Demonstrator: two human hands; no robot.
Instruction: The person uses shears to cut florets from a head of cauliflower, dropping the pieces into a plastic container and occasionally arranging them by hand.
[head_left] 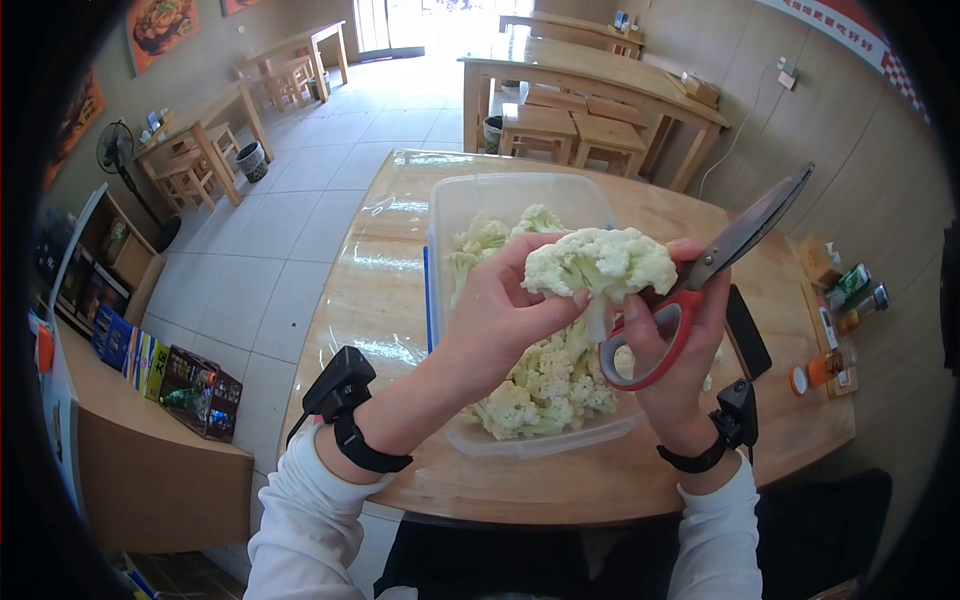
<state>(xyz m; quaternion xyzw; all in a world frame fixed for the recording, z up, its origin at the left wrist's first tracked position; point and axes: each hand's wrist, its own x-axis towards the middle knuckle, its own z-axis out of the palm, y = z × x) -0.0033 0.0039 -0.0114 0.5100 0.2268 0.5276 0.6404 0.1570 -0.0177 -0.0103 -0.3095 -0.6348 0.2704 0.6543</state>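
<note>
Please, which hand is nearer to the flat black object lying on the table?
Right. The right hand, holding scissors, is to the left of the flat black object; the left hand is farther left, over the plastic box, holding cauliflower.

I wear long white sleeves (318,515). Black straps (368,447) circle both my wrists, each carrying a boxy black device (341,383).
</note>
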